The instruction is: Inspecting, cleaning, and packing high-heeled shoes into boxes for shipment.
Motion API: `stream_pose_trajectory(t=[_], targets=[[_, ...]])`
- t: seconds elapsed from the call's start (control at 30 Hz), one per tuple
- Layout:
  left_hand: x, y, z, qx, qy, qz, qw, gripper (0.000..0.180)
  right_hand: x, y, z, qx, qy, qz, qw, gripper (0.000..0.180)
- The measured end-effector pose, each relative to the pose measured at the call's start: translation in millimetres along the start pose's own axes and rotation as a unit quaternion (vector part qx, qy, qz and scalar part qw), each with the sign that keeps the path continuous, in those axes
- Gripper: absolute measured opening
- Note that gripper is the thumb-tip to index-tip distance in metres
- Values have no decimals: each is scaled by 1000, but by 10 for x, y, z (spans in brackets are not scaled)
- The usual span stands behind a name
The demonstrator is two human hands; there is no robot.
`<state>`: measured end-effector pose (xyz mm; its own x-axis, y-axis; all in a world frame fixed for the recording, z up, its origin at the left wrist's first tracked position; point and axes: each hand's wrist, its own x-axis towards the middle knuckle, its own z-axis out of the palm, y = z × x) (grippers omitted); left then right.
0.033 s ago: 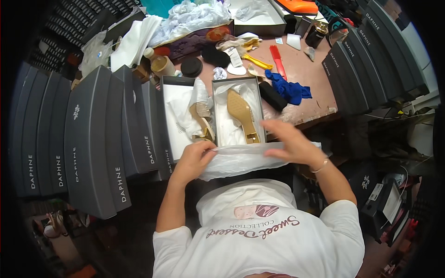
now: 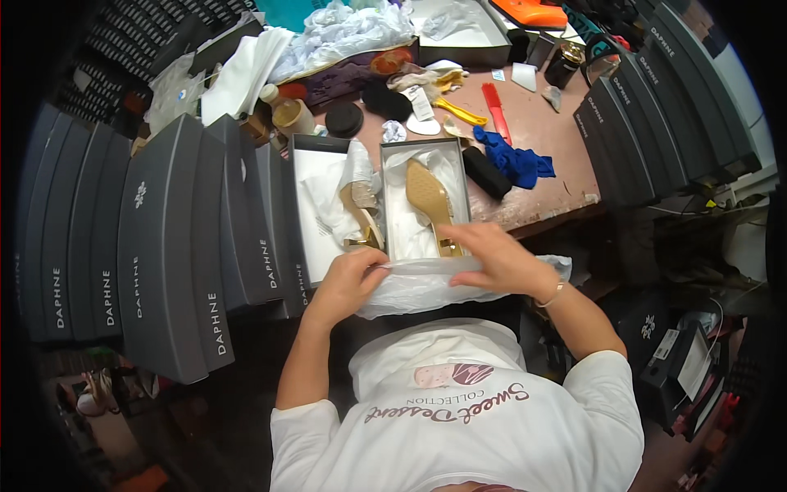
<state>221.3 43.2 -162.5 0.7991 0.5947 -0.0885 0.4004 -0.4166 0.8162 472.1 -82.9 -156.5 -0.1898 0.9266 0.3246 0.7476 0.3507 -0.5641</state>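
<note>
My left hand [image 2: 344, 283] pinches the left end of a crumpled sheet of white tissue paper [image 2: 410, 287] at the near edge of two open shoebox halves. Above the paper's right part is my right hand [image 2: 502, 261], its thumb and fingers apart, fingertips by the heel of a gold shoe [image 2: 425, 190]. That shoe lies sole up on white paper in the right half of the shoebox [image 2: 462, 176]. Its mate [image 2: 357, 205], partly covered by clear wrapping, lies in the left half [image 2: 307, 256]. Whether my right fingers touch the shoe, I cannot tell.
Dark grey shoeboxes [image 2: 164, 246] stand in a row at the left, with more [image 2: 643, 123] at the right. Beyond the open box lie a blue cloth [image 2: 516, 157], a black roll [image 2: 486, 172], a red brush [image 2: 495, 111], a yellow-handled tool [image 2: 461, 111] and a bottle [image 2: 288, 113].
My right hand has moved left and now covers part of the shoe's heel. My left hand keeps its pinch on the tissue paper. The whole view has shifted slightly.
</note>
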Motion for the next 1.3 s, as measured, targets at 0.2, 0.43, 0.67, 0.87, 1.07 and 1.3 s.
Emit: stream_pose_trajectory(t=[0.2,0.43,0.67,0.87,1.07,1.3], targets=[[-222,27,-282,128,36,-14,991,12,44,195,172,65,-146,76,984,11],[58,15,-12,-286,166,-50,943,9,-497,403,-65,151,34,273,949,11],[625,-121,1073,-123,82,-55,987,77,-453,592,-116,188,222,293,911,15],[1224,-46,1360,225,134,-88,961,94,-588,637,111,248,158,299,908,28],[1169,-375,1240,28,224,-47,973,82,-597,528,-10,217,202,303,906,20],[747,-239,820,-580,184,-14,794,74,-455,549,-159,177,197,295,918,18]])
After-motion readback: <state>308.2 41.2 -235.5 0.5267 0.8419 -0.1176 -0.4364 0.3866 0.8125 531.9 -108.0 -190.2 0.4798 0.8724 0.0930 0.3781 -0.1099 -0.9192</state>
